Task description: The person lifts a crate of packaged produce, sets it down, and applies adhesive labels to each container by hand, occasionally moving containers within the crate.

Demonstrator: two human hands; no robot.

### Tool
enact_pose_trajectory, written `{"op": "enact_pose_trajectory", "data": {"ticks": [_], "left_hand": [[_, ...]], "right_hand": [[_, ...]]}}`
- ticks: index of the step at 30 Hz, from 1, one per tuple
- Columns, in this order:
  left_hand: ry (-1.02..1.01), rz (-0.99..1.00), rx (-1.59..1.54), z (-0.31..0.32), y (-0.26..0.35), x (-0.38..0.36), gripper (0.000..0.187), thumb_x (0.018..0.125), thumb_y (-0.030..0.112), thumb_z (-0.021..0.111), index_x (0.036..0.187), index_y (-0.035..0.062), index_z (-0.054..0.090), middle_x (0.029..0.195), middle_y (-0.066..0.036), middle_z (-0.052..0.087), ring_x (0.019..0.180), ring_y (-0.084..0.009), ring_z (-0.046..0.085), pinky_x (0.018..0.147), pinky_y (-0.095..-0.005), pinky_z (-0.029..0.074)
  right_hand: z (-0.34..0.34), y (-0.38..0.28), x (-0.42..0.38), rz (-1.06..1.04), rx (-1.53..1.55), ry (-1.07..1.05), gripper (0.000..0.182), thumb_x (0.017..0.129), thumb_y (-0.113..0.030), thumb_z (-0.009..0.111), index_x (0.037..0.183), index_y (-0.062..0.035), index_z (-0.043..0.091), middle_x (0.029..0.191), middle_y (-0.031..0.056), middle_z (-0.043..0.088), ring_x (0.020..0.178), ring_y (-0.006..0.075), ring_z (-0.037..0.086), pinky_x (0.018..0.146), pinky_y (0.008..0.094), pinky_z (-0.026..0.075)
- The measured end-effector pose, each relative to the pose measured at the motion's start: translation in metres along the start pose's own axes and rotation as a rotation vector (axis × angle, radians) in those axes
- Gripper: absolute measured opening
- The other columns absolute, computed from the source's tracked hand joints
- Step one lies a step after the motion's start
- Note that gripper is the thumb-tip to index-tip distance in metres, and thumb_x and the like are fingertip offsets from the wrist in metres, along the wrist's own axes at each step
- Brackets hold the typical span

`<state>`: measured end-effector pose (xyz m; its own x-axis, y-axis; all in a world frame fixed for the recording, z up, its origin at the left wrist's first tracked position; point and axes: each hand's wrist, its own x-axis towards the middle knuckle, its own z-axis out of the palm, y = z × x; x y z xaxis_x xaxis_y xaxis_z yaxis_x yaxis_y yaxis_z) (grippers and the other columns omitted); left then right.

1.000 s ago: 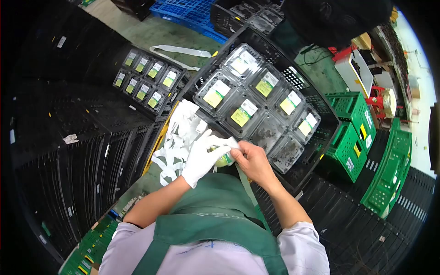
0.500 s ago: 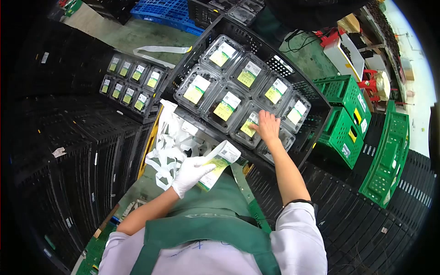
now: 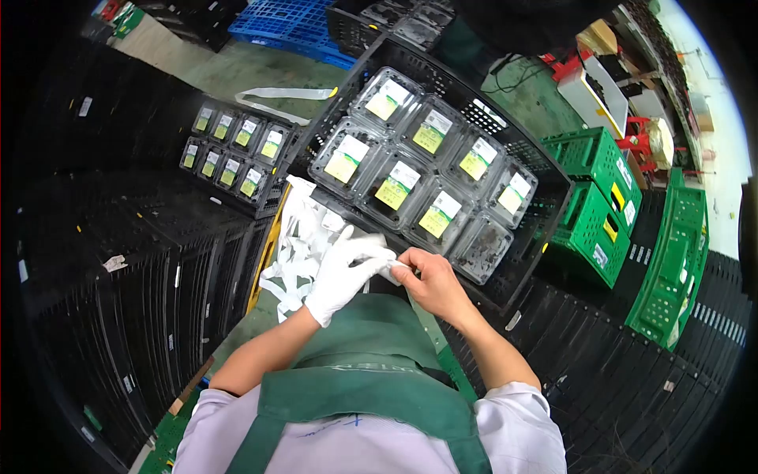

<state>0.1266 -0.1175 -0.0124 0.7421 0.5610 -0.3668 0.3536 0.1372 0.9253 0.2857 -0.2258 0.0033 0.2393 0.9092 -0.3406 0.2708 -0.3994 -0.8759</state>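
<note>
My gloved left hand (image 3: 347,275) and my bare right hand (image 3: 433,286) meet in front of my apron, both closed on the label strip (image 3: 388,270), which is mostly hidden between them. Just beyond my hands is a black crate (image 3: 505,296) holding several clear lidded boxes. Most lids carry a white and yellow-green label, such as the one on the labelled box (image 3: 440,213) nearest my hands. The box at the crate's near right corner, an unlabelled box (image 3: 482,250), shows a bare lid over dark contents.
White backing strips (image 3: 300,237) lie tangled left of the crate. Another black crate with labelled boxes (image 3: 229,170) stands at the left. Green crates (image 3: 592,229) stand at the right, with a blue pallet (image 3: 288,28) at the back. Tall black crate stacks flank both sides.
My right hand has left the crate and come to my left hand. The box it was touching now shows its label fully. The label strip has turned and is mostly hidden.
</note>
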Motion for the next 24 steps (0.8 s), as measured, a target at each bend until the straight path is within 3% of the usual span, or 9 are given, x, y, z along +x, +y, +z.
{"op": "enact_pose_trajectory", "data": {"ticks": [1, 3, 4, 5, 8, 13, 17, 21, 24], "left_hand": [[-0.017, 0.004, -0.003, 0.002, -0.002, 0.0, 0.027, 0.083, 0.01, 0.066, 0.109, 0.003, 0.064, 0.09, -0.005, 0.068, 0.086, -0.0105, 0.061, 0.09, -0.0265, 0.045], [-0.047, -0.291, 0.057, 0.009, 0.004, -0.002, 0.021, 0.082, 0.01, 0.067, 0.101, 0.0023, 0.065, 0.088, -0.005, 0.067, 0.082, -0.0087, 0.06, 0.084, -0.0261, 0.047], [-0.008, -0.178, -0.133, 0.021, 0.009, -0.009, 0.012, 0.082, 0.012, 0.068, 0.088, 0.0023, 0.066, 0.081, -0.003, 0.066, 0.079, -0.0067, 0.059, 0.076, -0.0247, 0.048], [0.023, -0.185, -0.348, 0.037, 0.002, -0.016, 0.014, 0.082, 0.015, 0.069, 0.089, 0.0022, 0.069, 0.081, -0.002, 0.067, 0.078, -0.006, 0.059, 0.071, -0.0246, 0.048], [-0.253, -0.357, -0.233, 0.038, -0.05, -0.036, 0.025, 0.084, 0.016, 0.069, 0.103, -0.0001, 0.068, 0.086, -0.003, 0.069, 0.077, -0.0067, 0.061, 0.07, -0.0238, 0.049], [-0.105, -0.354, -0.306, 0.017, -0.063, -0.035, 0.03, 0.086, 0.015, 0.067, 0.109, -0.0034, 0.065, 0.089, -0.006, 0.069, 0.076, -0.0067, 0.062, 0.067, -0.0213, 0.048], [-0.065, -0.362, -0.318, -0.003, -0.061, -0.037, 0.027, 0.087, 0.012, 0.064, 0.11, -0.0032, 0.065, 0.092, -0.006, 0.069, 0.077, -0.0064, 0.062, 0.067, -0.0211, 0.048], [-0.029, -0.436, -0.342, -0.013, -0.065, -0.05, 0.026, 0.088, 0.011, 0.064, 0.109, -0.0032, 0.065, 0.091, -0.005, 0.069, 0.074, -0.0056, 0.061, 0.066, -0.0206, 0.048], [0.036, -0.407, -0.349, -0.016, -0.069, -0.057, 0.026, 0.088, 0.012, 0.064, 0.109, -0.0031, 0.065, 0.09, -0.005, 0.069, 0.074, -0.0058, 0.061, 0.066, -0.0208, 0.048]], "right_hand": [[0.002, -0.002, -0.003, -0.007, 0.019, 0.073, 0.016, 0.084, -0.019, 0.063, 0.084, -0.0035, 0.061, 0.073, 0.0138, 0.062, 0.067, 0.0298, 0.062, 0.061, 0.0371, 0.047], [-0.01, -0.001, -0.009, -0.009, -0.011, 0.084, 0.014, 0.084, -0.018, 0.063, 0.085, -0.0038, 0.061, 0.074, 0.0137, 0.062, 0.068, 0.0296, 0.062, 0.061, 0.0371, 0.047], [-0.017, 0.001, -0.01, -0.022, -0.034, 0.076, 0.012, 0.084, -0.016, 0.062, 0.085, -0.0042, 0.061, 0.075, 0.0137, 0.062, 0.069, 0.0295, 0.062, 0.062, 0.0372, 0.048], [-0.033, 0.011, -0.011, -0.074, -0.166, 0.108, 0.009, 0.084, -0.014, 0.062, 0.085, -0.0044, 0.061, 0.076, 0.0144, 0.063, 0.071, 0.0307, 0.063, 0.063, 0.0365, 0.049], [-0.095, 0.054, -0.014, 0.148, -0.273, 0.308, 0.009, 0.086, -0.011, 0.06, 0.085, -0.0021, 0.057, 0.074, 0.0141, 0.063, 0.071, 0.026, 0.064, 0.065, 0.0353, 0.049], [-0.144, 0.155, -0.019, 0.289, -0.626, 0.247, 0.042, 0.067, -0.026, 0.08, 0.085, -0.0015, 0.052, 0.083, 0.0185, 0.061, 0.083, 0.0379, 0.059, 0.071, 0.0445, 0.046], [-0.123, 0.222, -0.008, 0.36, -0.9, 0.197, 0.054, 0.063, -0.034, 0.082, 0.097, -0.0065, 0.051, 0.098, 0.0131, 0.059, 0.097, 0.0329, 0.057, 0.077, 0.0459, 0.047], [-0.106, 0.206, -0.002, 0.465, -1.103, 0.297, 0.064, 0.062, -0.033, 0.082, 0.112, -0.0111, 0.048, 0.105, 0.0108, 0.055, 0.099, 0.032, 0.056, 0.077, 0.0467, 0.046], [-0.101, 0.194, -0.002, 0.41, -0.907, 0.441, 0.036, 0.075, -0.023, 0.072, 0.103, -0.0097, 0.054, 0.101, 0.0129, 0.057, 0.097, 0.0327, 0.057, 0.078, 0.0462, 0.048]]}}
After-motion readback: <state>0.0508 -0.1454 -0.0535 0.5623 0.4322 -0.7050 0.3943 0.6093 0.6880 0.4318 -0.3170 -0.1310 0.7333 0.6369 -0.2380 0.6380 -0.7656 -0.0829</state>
